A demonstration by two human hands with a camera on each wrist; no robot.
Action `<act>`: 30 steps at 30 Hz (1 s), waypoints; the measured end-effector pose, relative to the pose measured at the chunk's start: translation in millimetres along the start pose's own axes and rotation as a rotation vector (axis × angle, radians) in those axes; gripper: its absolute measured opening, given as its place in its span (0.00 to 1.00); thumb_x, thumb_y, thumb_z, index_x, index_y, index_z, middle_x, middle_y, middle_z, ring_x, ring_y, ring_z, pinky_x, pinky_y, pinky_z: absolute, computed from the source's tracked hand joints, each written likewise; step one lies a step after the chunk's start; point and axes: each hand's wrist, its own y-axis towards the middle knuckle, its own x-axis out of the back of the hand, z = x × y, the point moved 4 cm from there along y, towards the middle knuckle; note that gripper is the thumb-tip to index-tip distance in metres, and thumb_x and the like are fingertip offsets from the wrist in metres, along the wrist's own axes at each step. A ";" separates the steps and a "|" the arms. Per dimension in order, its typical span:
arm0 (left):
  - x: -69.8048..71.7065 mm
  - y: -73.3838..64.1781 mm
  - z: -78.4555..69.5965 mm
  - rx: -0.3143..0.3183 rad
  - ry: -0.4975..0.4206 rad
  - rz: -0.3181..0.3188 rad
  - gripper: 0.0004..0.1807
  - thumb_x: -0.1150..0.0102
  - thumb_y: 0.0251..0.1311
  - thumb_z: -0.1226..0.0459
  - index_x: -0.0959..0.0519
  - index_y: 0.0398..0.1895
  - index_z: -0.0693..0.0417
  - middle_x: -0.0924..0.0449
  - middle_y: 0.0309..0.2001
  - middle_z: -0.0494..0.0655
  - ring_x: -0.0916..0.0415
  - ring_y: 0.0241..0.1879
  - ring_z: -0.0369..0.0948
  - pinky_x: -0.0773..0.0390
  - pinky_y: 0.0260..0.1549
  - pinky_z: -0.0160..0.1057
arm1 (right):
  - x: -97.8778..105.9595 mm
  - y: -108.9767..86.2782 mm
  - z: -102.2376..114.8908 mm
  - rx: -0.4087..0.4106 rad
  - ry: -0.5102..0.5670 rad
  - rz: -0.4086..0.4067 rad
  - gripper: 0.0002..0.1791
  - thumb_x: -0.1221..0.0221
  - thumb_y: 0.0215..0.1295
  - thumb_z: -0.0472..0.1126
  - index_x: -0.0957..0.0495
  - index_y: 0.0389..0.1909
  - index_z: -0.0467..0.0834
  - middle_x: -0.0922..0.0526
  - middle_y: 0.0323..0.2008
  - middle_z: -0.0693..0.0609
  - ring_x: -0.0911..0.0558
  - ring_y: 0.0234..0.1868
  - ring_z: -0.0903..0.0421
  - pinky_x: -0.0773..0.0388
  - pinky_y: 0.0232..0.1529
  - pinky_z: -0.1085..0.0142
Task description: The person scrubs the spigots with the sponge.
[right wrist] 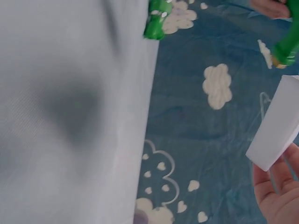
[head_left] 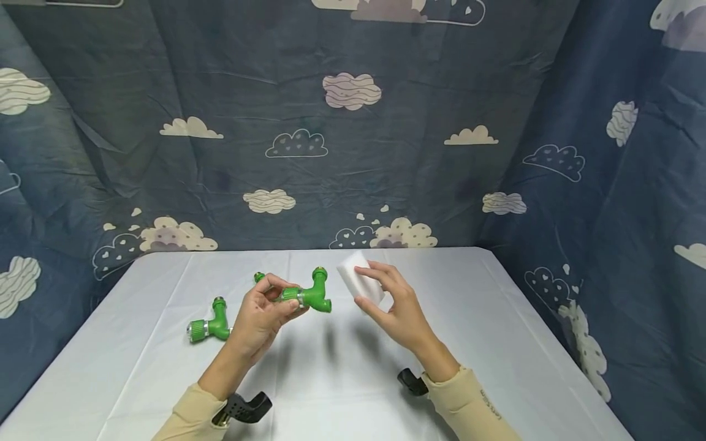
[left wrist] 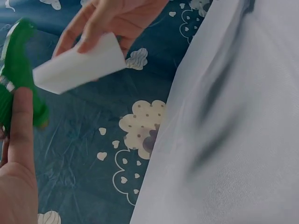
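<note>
Clamping a green tap (head_left: pixel 317 297) in the left hand (head_left: pixel 263 318) above the table (head_left: pixel 496 380); pinching a white block (head_left: pixel 357 285) in the right hand (head_left: pixel 398 309), apart, just right of the tap. Probably calling for a steady tap and fingertips clear of the block's left face — judging only. Losing the tap's left end behind fingers, a second tap (head_left: pixel 217 321) partly behind the left wrist; seeing only the tip of a far green piece (head_left: pixel 258 277) — not identifying it.

Head view, left of white block (head_left: pixel 353 275): held tap (head_left: pixel 315 297) partly covered by left hand (head_left: pixel 267 315); rear green piece (head_left: pixel 258 277) mostly hidden behind it, shape can't be told; outer tap (head_left: pixel 219 324) blocked at its right end too. Below white block, sleeve lettering (head_left: pixel 489 405) too small to be read. Left wrist view: held tap blurred, cut by picture edge. Right wrist view: white block and held tap both cut off.
</note>
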 end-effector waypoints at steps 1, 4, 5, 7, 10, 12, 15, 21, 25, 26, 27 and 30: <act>0.5 0.3 -0.3 -0.005 -0.011 -0.016 0.16 0.42 0.69 0.80 0.23 0.45 0.49 0.16 0.50 0.43 0.12 0.48 0.36 0.11 0.56 0.44 | 1.2 0.7 2.8 0.001 0.011 -0.008 0.30 0.26 0.67 0.38 0.19 0.69 0.52 0.21 0.70 0.45 0.18 0.65 0.44 0.14 0.51 0.58; 1.8 1.0 -1.6 -0.005 -0.034 -0.080 0.14 0.44 0.71 0.79 0.26 0.40 0.49 0.13 0.48 0.42 0.10 0.48 0.38 0.10 0.55 0.44 | 4.4 2.2 13.1 0.003 0.042 -0.026 0.29 0.26 0.66 0.38 0.19 0.68 0.52 0.21 0.70 0.47 0.19 0.66 0.46 0.16 0.52 0.59; 2.1 1.2 -1.9 -0.003 -0.038 -0.103 0.13 0.44 0.71 0.79 0.27 0.38 0.49 0.13 0.48 0.42 0.10 0.48 0.39 0.10 0.54 0.44 | 5.1 2.5 16.7 0.010 0.051 -0.031 0.29 0.26 0.66 0.37 0.18 0.68 0.52 0.21 0.70 0.47 0.19 0.66 0.46 0.16 0.52 0.59; 2.6 1.7 -2.1 0.015 -0.050 -0.154 0.13 0.44 0.72 0.77 0.28 0.36 0.50 0.12 0.45 0.42 0.09 0.47 0.41 0.10 0.54 0.44 | 5.9 2.6 24.0 0.031 0.064 -0.041 0.29 0.26 0.66 0.37 0.18 0.68 0.52 0.21 0.70 0.48 0.19 0.65 0.47 0.17 0.51 0.59; 2.6 2.6 -1.2 0.055 -0.064 -0.227 0.12 0.43 0.73 0.75 0.29 0.35 0.50 0.11 0.40 0.42 0.07 0.45 0.43 0.09 0.52 0.41 | 5.5 1.7 35.2 0.088 0.076 -0.054 0.29 0.26 0.65 0.35 0.18 0.67 0.51 0.21 0.69 0.47 0.19 0.65 0.46 0.15 0.52 0.59; 1.4 2.8 -0.4 0.093 -0.060 -0.267 0.12 0.43 0.73 0.74 0.29 0.36 0.49 0.11 0.36 0.40 0.08 0.41 0.40 0.09 0.48 0.36 | 4.2 0.8 41.7 0.126 0.078 -0.062 0.29 0.26 0.64 0.34 0.18 0.66 0.50 0.21 0.69 0.46 0.19 0.66 0.46 0.14 0.53 0.58; -2.7 2.6 1.7 0.149 -0.037 -0.299 0.09 0.42 0.75 0.72 0.27 0.42 0.47 0.12 0.33 0.38 0.11 0.36 0.36 0.13 0.40 0.31 | 0.8 -0.5 49.9 0.171 0.074 -0.069 0.29 0.25 0.63 0.33 0.17 0.66 0.49 0.22 0.69 0.45 0.20 0.66 0.44 0.12 0.52 0.56; -17.2 0.0 5.5 0.185 0.014 -0.237 0.06 0.40 0.79 0.64 0.18 0.52 0.47 0.12 0.43 0.43 0.10 0.42 0.40 0.11 0.49 0.35 | -5.2 -2.5 56.0 0.215 0.034 -0.072 0.31 0.24 0.62 0.33 0.18 0.66 0.50 0.24 0.71 0.43 0.21 0.68 0.43 0.10 0.50 0.53; -23.9 -2.5 6.1 0.196 0.019 -0.108 0.13 0.42 0.81 0.62 0.18 0.62 0.53 0.14 0.54 0.45 0.09 0.47 0.43 0.10 0.54 0.41 | -7.0 -3.3 54.2 0.230 -0.010 -0.060 0.31 0.24 0.63 0.33 0.18 0.67 0.50 0.26 0.73 0.41 0.22 0.70 0.42 0.11 0.54 0.52; -24.8 -2.9 6.3 0.197 0.021 -0.073 0.15 0.43 0.81 0.62 0.19 0.65 0.55 0.15 0.56 0.46 0.09 0.47 0.43 0.10 0.55 0.42 | -7.1 -3.5 53.3 0.229 -0.024 -0.056 0.32 0.24 0.63 0.34 0.18 0.68 0.50 0.27 0.73 0.41 0.23 0.70 0.42 0.12 0.56 0.53; -25.5 -3.3 6.4 0.195 0.023 -0.039 0.18 0.43 0.81 0.63 0.21 0.67 0.58 0.16 0.57 0.46 0.10 0.48 0.43 0.10 0.55 0.43 | -7.3 -3.7 52.4 0.228 -0.038 -0.049 0.32 0.24 0.63 0.34 0.19 0.68 0.50 0.27 0.74 0.41 0.23 0.71 0.42 0.13 0.58 0.53; -25.4 -3.9 6.9 0.178 0.029 0.031 0.21 0.42 0.79 0.67 0.24 0.71 0.64 0.17 0.58 0.47 0.10 0.49 0.44 0.10 0.55 0.44 | -7.3 -4.2 49.4 0.220 -0.081 -0.031 0.32 0.24 0.64 0.36 0.19 0.69 0.51 0.28 0.75 0.42 0.24 0.72 0.43 0.15 0.61 0.54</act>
